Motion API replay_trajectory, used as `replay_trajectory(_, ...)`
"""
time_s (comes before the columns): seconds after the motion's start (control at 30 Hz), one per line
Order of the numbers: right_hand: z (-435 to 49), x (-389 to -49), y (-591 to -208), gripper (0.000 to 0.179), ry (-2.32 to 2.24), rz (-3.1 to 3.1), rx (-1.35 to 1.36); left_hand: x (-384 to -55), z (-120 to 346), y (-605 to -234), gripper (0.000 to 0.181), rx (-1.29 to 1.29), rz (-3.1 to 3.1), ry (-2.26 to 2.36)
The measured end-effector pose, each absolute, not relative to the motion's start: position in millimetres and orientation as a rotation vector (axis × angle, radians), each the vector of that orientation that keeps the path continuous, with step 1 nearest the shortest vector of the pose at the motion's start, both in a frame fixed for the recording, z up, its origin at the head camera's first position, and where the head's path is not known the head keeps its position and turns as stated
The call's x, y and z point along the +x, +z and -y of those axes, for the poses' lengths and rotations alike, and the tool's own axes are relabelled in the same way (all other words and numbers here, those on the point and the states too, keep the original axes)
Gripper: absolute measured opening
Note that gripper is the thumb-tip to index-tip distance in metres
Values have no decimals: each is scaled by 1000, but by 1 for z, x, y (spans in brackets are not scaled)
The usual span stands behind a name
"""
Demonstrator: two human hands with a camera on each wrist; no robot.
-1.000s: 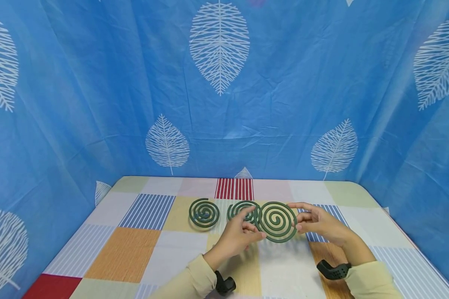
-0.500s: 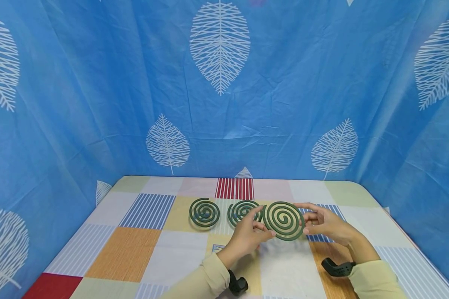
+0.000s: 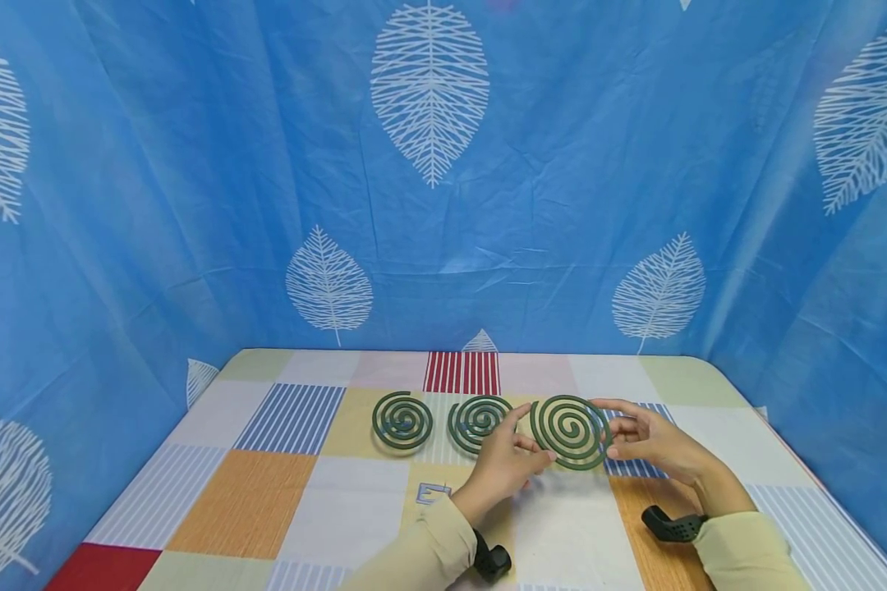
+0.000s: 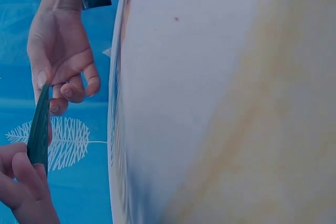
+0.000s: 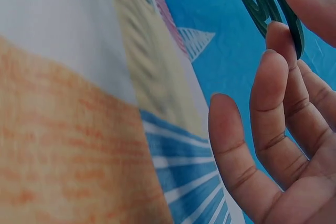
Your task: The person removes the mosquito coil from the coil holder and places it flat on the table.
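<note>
I've carried the held coil (image 3: pixel 570 432) rightward, clear of the two coils (image 3: pixel 480 423) on the worktop (image 3: pixel 251 501). My left hand (image 3: pixel 508 465) and right hand (image 3: pixel 654 447) pinch its opposite edges, so it's free to handle.

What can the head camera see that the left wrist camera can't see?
Only the head view shows the two green coils lying flat on the patchwork cloth, the left coil and the middle coil, plus both sleeves and the held coil's whole spiral face. Only the left wrist view shows the held coil edge-on, as a thin strip, and the right hand's curled fingers close up. Both views show the left hand and right hand pinching that coil, and the blue leaf-print curtain.
</note>
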State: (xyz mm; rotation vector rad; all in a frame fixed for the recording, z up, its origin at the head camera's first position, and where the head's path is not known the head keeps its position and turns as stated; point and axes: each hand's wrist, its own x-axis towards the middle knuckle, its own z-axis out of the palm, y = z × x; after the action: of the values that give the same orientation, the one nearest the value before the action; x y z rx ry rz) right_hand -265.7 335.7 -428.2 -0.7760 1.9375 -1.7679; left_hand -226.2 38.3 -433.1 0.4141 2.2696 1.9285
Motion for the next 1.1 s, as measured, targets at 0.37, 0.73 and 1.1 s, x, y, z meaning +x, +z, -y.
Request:
replay_trajectory(0.37, -344, -267, -435, 61, -1753, -2017, -703, -231, -52, -434, 84, 333, -2250, 1923)
replay_trajectory(0.73, -341, -267, -436, 73, -1680, -2182, -502, -239, -59, -437, 83, 222, -2184, 1929)
replay_trajectory(1.1, -340, -266, -440, 72, -1606, -2330, -409, -239, -60, -438, 86, 198, -2083, 1924)
